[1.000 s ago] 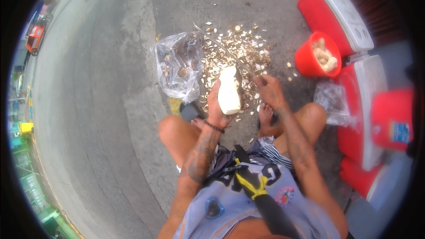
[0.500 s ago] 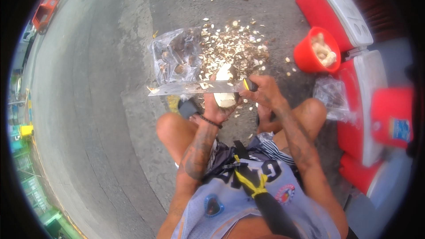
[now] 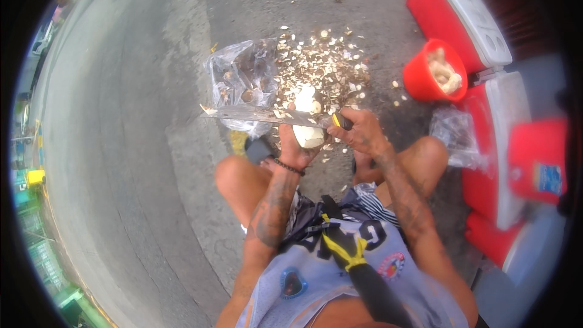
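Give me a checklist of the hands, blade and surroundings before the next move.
1. Right hand closed around the handle of the knife: ok.
2. Left hand gripping the pale peeled root: ok.
3. Left hand clear of the blade: cannot tell; the root and blade hide part of it.
4. Blade free of scraps: not ok; pale bits cling to it, one at the tip.
5. Clear plastic bag out from under the blade: cannot tell; the blade crosses its lower part in view, but the height is unclear.
6. Ground free of peelings: not ok; they lie scattered.
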The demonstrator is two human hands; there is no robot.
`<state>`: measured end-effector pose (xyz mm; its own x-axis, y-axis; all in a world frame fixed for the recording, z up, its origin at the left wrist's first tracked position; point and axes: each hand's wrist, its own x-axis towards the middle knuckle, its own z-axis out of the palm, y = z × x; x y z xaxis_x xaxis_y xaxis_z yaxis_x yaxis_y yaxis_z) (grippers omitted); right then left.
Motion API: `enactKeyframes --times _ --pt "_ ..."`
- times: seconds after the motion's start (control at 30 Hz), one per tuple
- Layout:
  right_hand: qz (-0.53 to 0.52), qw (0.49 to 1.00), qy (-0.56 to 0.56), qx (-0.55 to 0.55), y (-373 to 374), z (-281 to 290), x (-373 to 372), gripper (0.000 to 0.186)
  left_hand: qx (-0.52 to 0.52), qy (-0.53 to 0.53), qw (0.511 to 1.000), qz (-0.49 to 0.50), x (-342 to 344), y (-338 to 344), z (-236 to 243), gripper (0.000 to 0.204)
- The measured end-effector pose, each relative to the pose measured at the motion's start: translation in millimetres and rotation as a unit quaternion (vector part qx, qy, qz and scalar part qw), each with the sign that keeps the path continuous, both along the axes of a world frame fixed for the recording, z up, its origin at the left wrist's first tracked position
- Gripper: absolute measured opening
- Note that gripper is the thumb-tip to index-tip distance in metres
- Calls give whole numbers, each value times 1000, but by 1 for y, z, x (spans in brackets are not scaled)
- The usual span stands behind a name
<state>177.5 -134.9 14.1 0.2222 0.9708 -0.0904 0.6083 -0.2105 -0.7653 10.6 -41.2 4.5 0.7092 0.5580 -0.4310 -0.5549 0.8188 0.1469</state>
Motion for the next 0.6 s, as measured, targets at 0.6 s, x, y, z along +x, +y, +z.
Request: enactKeyframes --times 0.6 --pt "-59 998 -1 -18 -2 9 -2 70 159 113 980 19 -6 0 -14 38"
